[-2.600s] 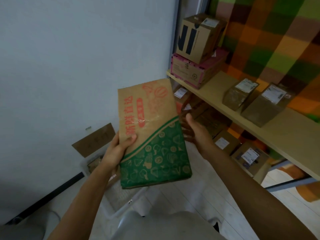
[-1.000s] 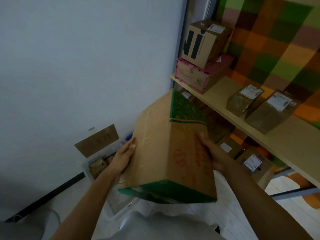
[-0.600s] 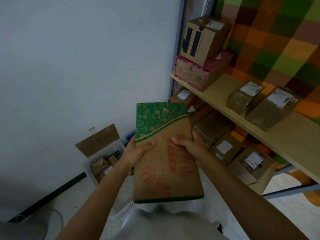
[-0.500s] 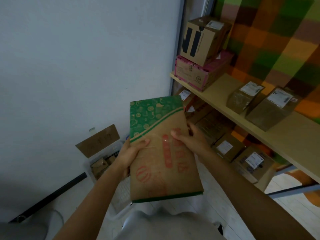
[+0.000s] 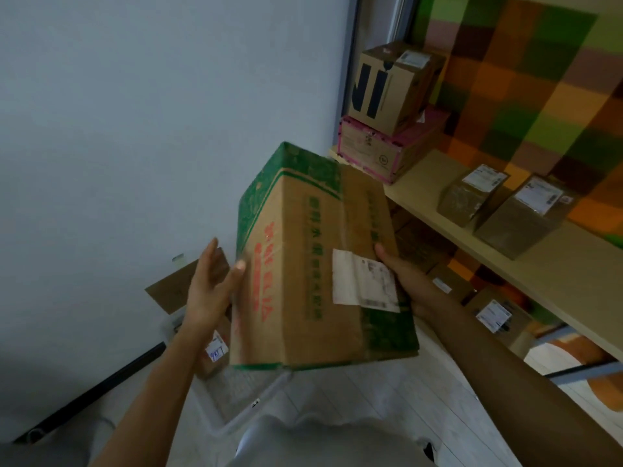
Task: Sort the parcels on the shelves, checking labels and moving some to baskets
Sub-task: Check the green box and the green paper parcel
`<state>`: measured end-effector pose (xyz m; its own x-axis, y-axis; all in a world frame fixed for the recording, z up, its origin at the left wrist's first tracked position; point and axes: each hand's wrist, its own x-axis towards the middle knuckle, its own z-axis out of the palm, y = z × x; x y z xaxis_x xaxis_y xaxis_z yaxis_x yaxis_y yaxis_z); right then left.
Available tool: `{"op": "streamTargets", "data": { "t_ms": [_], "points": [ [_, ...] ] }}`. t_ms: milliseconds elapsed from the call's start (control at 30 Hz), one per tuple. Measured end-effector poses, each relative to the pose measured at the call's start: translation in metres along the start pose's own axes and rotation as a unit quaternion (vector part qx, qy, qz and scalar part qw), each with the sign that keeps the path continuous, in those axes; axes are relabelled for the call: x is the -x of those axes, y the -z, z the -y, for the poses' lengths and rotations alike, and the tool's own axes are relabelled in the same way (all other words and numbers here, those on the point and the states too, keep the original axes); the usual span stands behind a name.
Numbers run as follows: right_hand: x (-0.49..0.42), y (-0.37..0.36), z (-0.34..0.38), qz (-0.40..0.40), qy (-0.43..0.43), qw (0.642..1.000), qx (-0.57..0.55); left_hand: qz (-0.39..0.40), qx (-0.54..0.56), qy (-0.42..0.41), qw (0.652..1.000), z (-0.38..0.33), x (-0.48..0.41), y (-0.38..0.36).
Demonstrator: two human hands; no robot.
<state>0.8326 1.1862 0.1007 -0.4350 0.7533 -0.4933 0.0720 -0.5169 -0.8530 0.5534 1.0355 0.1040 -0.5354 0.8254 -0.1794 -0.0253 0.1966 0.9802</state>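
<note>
I hold a brown cardboard parcel [image 5: 313, 264] with green borders and red print at chest height, in front of the shelves. Its face with a white shipping label [image 5: 362, 281] is turned up toward me. My right hand [image 5: 403, 276] grips the parcel's right edge, thumb on the face beside the label, fingers hidden behind. My left hand [image 5: 209, 288] is at the parcel's left side with fingers straight; only the thumb touches the red-printed side. A clear plastic basket [image 5: 236, 404] stands on the floor below the parcel.
The wooden shelf [image 5: 526, 274] at right carries a brown box with black letters [image 5: 387, 85] on a pink-edged box [image 5: 371, 150], and two labelled parcels [image 5: 472, 193]. More labelled parcels [image 5: 495, 315] sit on the level below. A cardboard sign [image 5: 172, 291] leans on the white wall.
The parcel has been turned over, from its red-and-green printed front to the face with the white label. My left hand has loosened from a grip to straight fingers.
</note>
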Motion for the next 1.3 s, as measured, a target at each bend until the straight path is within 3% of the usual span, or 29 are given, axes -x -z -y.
{"op": "streamTargets", "data": {
  "t_ms": [133, 300, 467, 567, 667, 834, 967, 1134, 1200, 1300],
  "points": [
    [-0.001, -0.029, -0.007, -0.093, 0.019, 0.991, 0.094, 0.093, 0.015, 0.018, 0.995, -0.006, 0.008, -0.027],
    [-0.005, -0.038, -0.014, -0.147, 0.028, 0.978, 0.143, 0.059, 0.030, 0.051, 0.996, 0.009, 0.005, -0.034],
    [0.008, -0.020, 0.019, -0.119, -0.032, 0.988, 0.091, 0.092, 0.064, 0.106, 0.988, -0.007, -0.004, -0.016],
    [0.022, -0.009, 0.030, -0.091, 0.031, 0.995, 0.037, 0.123, 0.112, 0.033, 0.985, -0.020, -0.002, -0.008],
    [0.039, -0.012, 0.034, -0.045, 0.088, 0.995, -0.019, 0.159, 0.089, -0.052, 0.982, -0.027, 0.000, -0.010],
    [0.052, -0.015, 0.023, 0.055, 0.162, 0.985, -0.027, 0.163, 0.113, -0.037, 0.980, -0.022, 0.005, -0.015],
    [0.043, -0.029, 0.035, -0.017, 0.126, 0.991, -0.044, 0.136, 0.098, -0.035, 0.985, -0.020, 0.000, -0.022],
    [0.039, -0.022, 0.028, 0.009, 0.099, 0.995, -0.005, 0.113, 0.147, 0.014, 0.983, -0.009, 0.000, -0.023],
    [0.038, -0.023, 0.020, -0.001, 0.089, 0.995, 0.051, 0.128, 0.154, 0.035, 0.979, 0.002, -0.002, -0.022],
    [0.034, -0.030, 0.017, -0.027, 0.075, 0.996, 0.045, 0.122, 0.156, 0.046, 0.979, 0.007, -0.005, -0.025]
  ]
}}
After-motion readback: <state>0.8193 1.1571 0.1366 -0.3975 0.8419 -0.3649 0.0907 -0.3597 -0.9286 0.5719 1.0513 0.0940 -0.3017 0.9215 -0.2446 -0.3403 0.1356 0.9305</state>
